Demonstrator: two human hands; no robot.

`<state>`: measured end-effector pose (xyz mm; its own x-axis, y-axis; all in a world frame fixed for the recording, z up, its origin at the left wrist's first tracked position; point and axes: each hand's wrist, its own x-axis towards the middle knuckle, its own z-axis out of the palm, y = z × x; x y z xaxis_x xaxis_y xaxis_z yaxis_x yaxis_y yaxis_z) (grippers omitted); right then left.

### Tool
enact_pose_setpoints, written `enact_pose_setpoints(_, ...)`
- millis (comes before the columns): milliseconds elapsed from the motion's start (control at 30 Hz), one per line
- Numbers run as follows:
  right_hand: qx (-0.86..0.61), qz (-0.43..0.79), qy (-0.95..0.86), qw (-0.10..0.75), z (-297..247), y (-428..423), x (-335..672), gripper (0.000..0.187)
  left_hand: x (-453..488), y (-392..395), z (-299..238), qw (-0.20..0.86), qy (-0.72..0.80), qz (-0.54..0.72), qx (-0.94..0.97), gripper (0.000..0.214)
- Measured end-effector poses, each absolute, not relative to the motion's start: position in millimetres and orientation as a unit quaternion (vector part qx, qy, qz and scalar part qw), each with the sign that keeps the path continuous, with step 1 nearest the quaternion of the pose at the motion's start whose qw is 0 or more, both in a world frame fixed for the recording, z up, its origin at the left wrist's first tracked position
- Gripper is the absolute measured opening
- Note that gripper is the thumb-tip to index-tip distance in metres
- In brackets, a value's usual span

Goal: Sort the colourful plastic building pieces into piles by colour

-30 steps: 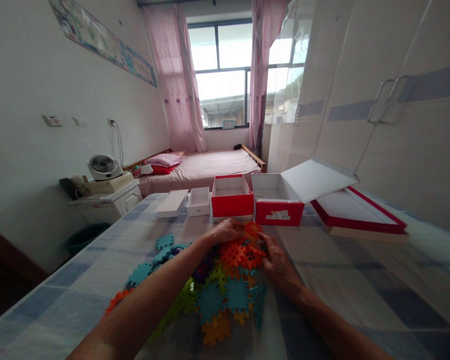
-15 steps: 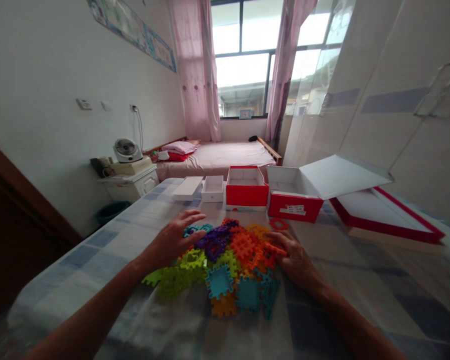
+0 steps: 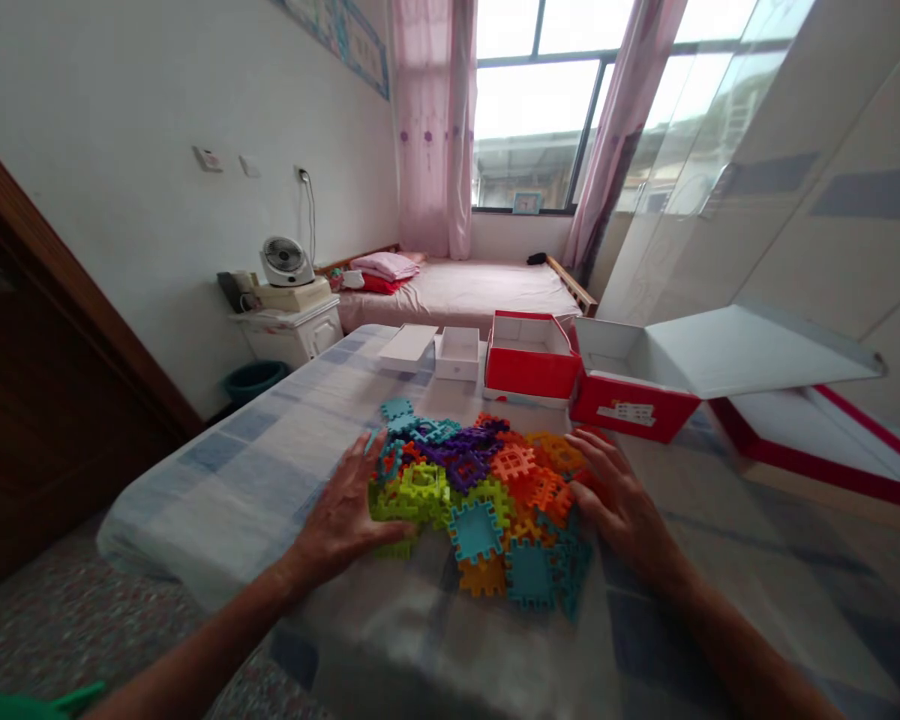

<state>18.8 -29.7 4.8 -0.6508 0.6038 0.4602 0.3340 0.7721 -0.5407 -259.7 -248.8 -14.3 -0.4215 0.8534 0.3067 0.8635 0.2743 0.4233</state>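
A heap of colourful plastic interlocking pieces (image 3: 469, 470) with notched edges lies on the checked cloth. My left hand (image 3: 345, 515) cups the heap's left side, fingers apart, thumb against the lime green pieces (image 3: 424, 488). On the opposite side my right hand (image 3: 622, 500) rests with spread fingers beside the orange pieces (image 3: 547, 490). Purple pieces (image 3: 465, 455) fill the middle. Nearest to me are blue square pieces (image 3: 476, 530) and a yellow-orange one (image 3: 483, 577). Neither hand is closed around a piece.
Behind the heap stand a white lid (image 3: 409, 347), a small white box (image 3: 458, 354), a red box (image 3: 532, 365) and a larger red box (image 3: 630, 400) with its lid open. A red-rimmed tray (image 3: 840, 440) is at right. The table's left edge (image 3: 217, 435) drops to the floor.
The view has swung left. My left hand has come down around the heap's left side, and the green pieces there sit closer in. My right hand's fingers have straightened and spread.
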Motion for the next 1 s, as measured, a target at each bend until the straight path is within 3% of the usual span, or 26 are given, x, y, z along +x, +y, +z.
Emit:
enact_pose_setpoints(233,-0.222,0.143,-0.932,0.246,1,-49,6,0.05,-226,-216,0,0.034,-0.752,-0.301,-0.585,0.09)
enact_pose_setpoints(633,-0.27,0.235,-0.887,0.293,-3,-46,1,0.045,-186,-155,30,0.042,-0.633,-0.372,-0.678,0.034)
enact_pose_setpoints(1000,-0.364,0.416,-0.712,0.434,-8,-18,16,0.046,-147,-133,51,0.001,-0.504,-0.303,-0.809,0.048)
